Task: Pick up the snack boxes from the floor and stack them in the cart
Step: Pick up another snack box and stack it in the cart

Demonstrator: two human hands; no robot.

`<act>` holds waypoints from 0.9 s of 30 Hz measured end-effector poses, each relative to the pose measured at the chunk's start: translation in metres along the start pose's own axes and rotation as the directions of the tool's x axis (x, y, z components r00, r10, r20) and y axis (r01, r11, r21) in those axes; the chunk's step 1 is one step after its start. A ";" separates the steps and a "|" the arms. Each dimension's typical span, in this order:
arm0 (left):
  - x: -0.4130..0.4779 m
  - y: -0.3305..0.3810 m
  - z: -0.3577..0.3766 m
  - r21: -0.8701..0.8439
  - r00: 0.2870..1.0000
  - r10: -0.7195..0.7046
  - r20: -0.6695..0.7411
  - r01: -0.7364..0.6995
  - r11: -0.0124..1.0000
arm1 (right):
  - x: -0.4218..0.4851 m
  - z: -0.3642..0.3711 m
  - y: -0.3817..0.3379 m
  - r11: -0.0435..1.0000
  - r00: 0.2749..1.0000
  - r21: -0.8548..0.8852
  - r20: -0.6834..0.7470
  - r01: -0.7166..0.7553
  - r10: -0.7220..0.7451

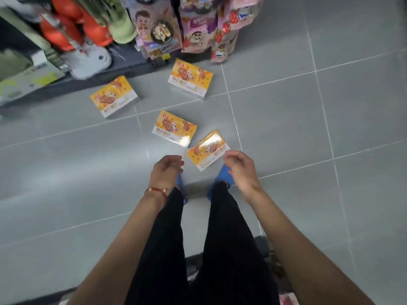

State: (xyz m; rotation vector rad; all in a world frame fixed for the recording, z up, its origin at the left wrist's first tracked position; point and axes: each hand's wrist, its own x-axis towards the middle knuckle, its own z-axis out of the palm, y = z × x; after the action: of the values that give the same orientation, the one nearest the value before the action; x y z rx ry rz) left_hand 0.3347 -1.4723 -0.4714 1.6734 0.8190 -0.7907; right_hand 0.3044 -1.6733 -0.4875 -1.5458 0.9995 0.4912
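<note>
Several yellow-orange snack boxes lie flat on the grey tiled floor. The nearest box (208, 150) is just beyond my blue shoes, with another (174, 128) touching its far left corner. Two more sit farther off, one at the left (113, 96) and one near the display stand (190, 78). My left hand (166, 170), a red bracelet on its wrist, hovers left of the nearest box with fingers loosely curled and nothing in it. My right hand (239, 167) hovers at that box's right edge, also holding nothing. No cart is clearly visible.
A rolling display stand (196, 29) hung with pink snack bags stands at the top centre. A shelf base (66, 89) with orange and green items runs along the top left. My black-trousered legs (220, 238) fill the lower middle. Bare tile stretches to the right.
</note>
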 end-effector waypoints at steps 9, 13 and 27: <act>0.138 -0.086 0.071 -0.108 0.961 -0.274 -0.051 0.267 0.958 | 0.176 0.019 0.093 0.944 1.000 -0.331 0.017 -0.005 0.012; 0.220 -0.129 0.091 -0.011 0.953 -0.294 -0.069 0.294 0.956 | 0.247 0.032 0.149 0.893 0.999 -0.448 0.027 0.035 -0.026; 0.428 -0.253 0.177 -0.239 0.872 -0.454 -0.182 0.409 0.881 | 0.455 0.067 0.256 0.816 0.981 -0.550 0.025 0.175 -0.194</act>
State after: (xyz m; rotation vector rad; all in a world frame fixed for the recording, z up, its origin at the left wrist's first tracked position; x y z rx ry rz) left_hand 0.3394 -1.5373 -0.9950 1.4384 1.4286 -0.7924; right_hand 0.3599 -1.7470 -1.0055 -2.1522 0.7484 0.6555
